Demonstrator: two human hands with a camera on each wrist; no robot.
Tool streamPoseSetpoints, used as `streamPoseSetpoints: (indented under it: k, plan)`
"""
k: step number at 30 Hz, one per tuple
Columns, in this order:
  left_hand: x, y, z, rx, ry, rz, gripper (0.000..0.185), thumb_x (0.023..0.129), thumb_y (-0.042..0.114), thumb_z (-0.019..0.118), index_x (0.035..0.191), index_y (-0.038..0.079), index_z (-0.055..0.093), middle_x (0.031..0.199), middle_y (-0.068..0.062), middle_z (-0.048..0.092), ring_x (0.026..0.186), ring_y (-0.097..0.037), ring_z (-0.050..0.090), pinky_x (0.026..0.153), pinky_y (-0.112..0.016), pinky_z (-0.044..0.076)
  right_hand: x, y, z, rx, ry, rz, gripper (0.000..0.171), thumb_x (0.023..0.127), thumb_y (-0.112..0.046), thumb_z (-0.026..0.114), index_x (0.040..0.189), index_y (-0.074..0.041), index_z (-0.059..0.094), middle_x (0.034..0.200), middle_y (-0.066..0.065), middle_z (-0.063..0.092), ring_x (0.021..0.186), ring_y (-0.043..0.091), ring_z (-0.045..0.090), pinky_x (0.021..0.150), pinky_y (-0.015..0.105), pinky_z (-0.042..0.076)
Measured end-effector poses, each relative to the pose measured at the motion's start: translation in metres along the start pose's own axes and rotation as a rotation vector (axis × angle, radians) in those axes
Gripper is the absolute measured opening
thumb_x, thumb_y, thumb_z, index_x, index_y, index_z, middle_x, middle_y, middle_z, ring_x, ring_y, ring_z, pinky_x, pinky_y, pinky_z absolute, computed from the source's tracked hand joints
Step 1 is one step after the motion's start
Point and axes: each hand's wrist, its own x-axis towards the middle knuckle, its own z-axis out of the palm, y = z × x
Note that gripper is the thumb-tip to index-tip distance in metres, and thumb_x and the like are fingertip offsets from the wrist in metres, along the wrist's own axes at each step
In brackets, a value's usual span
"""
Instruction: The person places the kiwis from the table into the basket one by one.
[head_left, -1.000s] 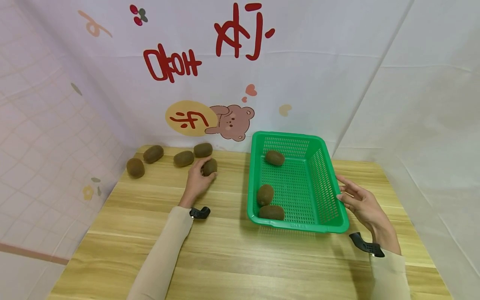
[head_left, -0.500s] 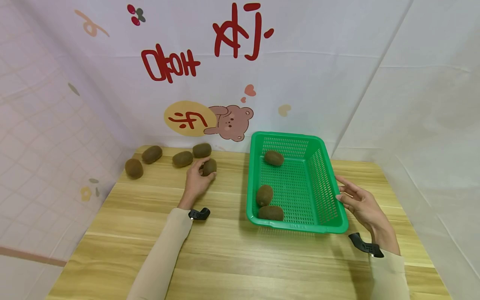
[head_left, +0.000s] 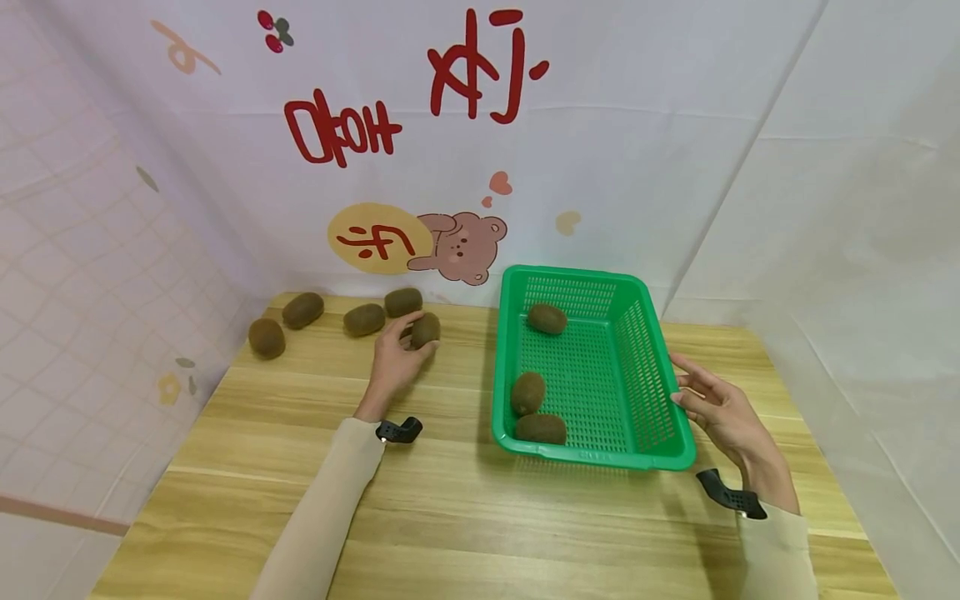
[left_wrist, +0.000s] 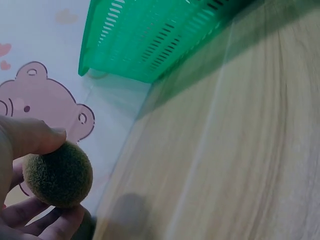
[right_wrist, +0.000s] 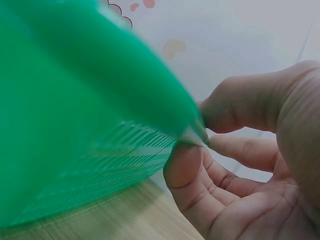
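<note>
While the head view is taken first, the left hand (head_left: pixel 395 360) is seen at centre left of the frame, its fingers curled round a kiwi (head_left: pixel 425 329) that sits just off the wooden table (head_left: pixel 450 517). Four more kiwis (head_left: pixel 363 319) lie in a loose row toward the upper left of the tabletop, and three kiwis (head_left: pixel 527 392) are already inside the green basket (head_left: pixel 600 461) at centre right. The right hand (head_left: pixel 720 410) is placed against the basket's right rim. For the carry to go well, the fruit is best lifted clear above the near rim before being lowered, not dropped, onto the mesh floor.

From the left wrist view, the kiwi (left_wrist: pixel 57 174) is shown at lower left, pinched between thumb above and fingers (left_wrist: pixel 30 212) below; the basket (left_wrist: pixel 150 35) fills the upper frame, well apart. A gentle, steady hold is advised, since the fruit looks soft.

From the right wrist view, the basket's rim (right_wrist: pixel 192 131) is pinched between thumb (right_wrist: pixel 250 107) and fingers (right_wrist: pixel 182 172); that grasp should be kept firm so the basket is not shifted.
</note>
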Motion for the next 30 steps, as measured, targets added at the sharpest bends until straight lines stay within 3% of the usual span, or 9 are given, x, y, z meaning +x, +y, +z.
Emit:
streamPoseSetpoints:
  k: [9, 17, 30]
  plan:
    - [-0.001, 0.02, 0.001, 0.006, -0.023, 0.037, 0.056, 0.09, 0.015, 0.081, 0.142, 0.015, 0.061, 0.147, -0.015, 0.052, 0.13, -0.039, 0.058, 0.106, -0.052, 0.052, -0.002, 0.002, -0.001, -0.034, 0.027, 0.029, 0.07, 0.103, -0.009, 0.061, 0.164, -0.012, 0.026, 0.125, 0.003, 0.05, 0.098, 0.006, 0.063, 0.083, 0.021, 0.058]
    - [-0.001, 0.033, 0.004, -0.025, -0.051, 0.096, 0.056, 0.089, 0.013, 0.081, 0.142, 0.013, 0.061, 0.143, -0.015, 0.056, 0.128, -0.04, 0.06, 0.102, -0.054, 0.054, 0.0, -0.001, -0.001, -0.063, 0.032, 0.039, 0.07, 0.103, -0.01, 0.061, 0.164, -0.013, 0.026, 0.128, 0.002, 0.052, 0.103, 0.007, 0.065, 0.087, 0.021, 0.058]
    - [0.0, 0.056, 0.01, -0.039, -0.12, 0.13, 0.057, 0.089, 0.017, 0.082, 0.142, 0.018, 0.062, 0.142, -0.008, 0.058, 0.131, -0.033, 0.059, 0.105, -0.051, 0.053, 0.001, 0.001, -0.003, -0.026, 0.015, 0.025, 0.073, 0.103, -0.009, 0.062, 0.164, -0.01, 0.023, 0.126, 0.002, 0.055, 0.103, 0.008, 0.067, 0.087, 0.022, 0.059]
